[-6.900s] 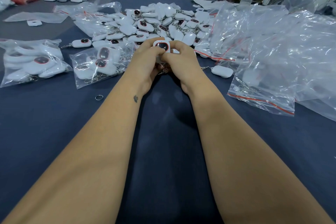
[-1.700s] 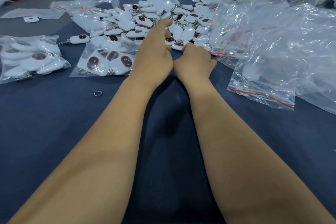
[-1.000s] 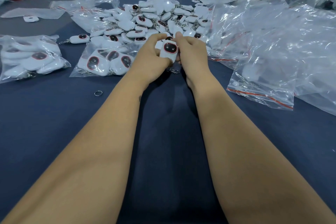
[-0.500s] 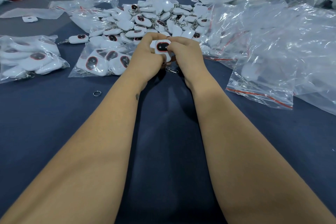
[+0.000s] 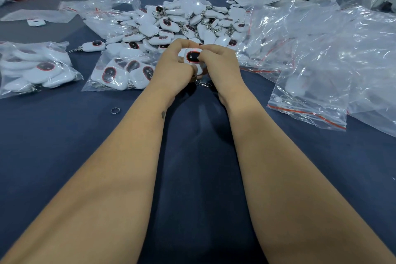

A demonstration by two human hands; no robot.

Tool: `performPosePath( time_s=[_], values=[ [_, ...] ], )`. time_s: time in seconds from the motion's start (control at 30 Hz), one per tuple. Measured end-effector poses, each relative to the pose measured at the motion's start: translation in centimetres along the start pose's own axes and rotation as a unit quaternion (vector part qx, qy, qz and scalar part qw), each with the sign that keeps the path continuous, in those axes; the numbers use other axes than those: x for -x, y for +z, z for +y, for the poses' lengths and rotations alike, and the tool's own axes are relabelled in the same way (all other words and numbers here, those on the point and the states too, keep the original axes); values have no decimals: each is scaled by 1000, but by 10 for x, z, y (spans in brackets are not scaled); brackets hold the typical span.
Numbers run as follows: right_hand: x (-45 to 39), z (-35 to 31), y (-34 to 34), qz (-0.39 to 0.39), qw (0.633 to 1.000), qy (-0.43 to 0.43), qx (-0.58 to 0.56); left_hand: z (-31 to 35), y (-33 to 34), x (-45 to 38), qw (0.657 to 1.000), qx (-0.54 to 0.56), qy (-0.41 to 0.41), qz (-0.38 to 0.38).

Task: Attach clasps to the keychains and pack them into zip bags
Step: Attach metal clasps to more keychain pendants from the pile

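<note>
Head view: both left hand (image 5: 171, 72) and right hand (image 5: 220, 66) still pinch keychain (image 5: 192, 58) between them, clasp (image 5: 203, 83) dangling below, barely shifted.

Bare counter (image 5: 64, 146) lay open across the lower frame, save one loose ring (image 5: 115, 110). Filled bags (image 5: 120, 70) blocked the left, heaped keychains (image 5: 184, 21) the upper centre, crumpled empty bags (image 5: 321, 53) the right.
</note>
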State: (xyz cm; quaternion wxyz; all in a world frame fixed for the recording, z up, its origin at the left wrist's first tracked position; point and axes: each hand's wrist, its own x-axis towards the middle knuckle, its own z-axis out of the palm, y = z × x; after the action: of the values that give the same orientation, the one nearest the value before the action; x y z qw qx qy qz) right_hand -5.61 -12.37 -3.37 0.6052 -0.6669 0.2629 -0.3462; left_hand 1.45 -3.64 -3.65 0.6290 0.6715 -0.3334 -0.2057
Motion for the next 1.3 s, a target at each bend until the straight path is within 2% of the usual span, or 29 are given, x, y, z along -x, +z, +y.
performPosePath(
  time_s=[0.17,0.37,0.63,1.3],
  values=[
    [0,2,1,-7,999,-14,34,-2,1,0,1000,3,1,-6],
    [1,0,0,-18,1000,-11,8,-5,3,-4,1000,-6,-24,3],
    [0,-1,-1,-27,999,-15,34,-5,4,-8,999,-7,-35,12],
    [4,-1,0,-33,998,-40,38,-2,4,-8,998,19,-37,37]
  ],
)
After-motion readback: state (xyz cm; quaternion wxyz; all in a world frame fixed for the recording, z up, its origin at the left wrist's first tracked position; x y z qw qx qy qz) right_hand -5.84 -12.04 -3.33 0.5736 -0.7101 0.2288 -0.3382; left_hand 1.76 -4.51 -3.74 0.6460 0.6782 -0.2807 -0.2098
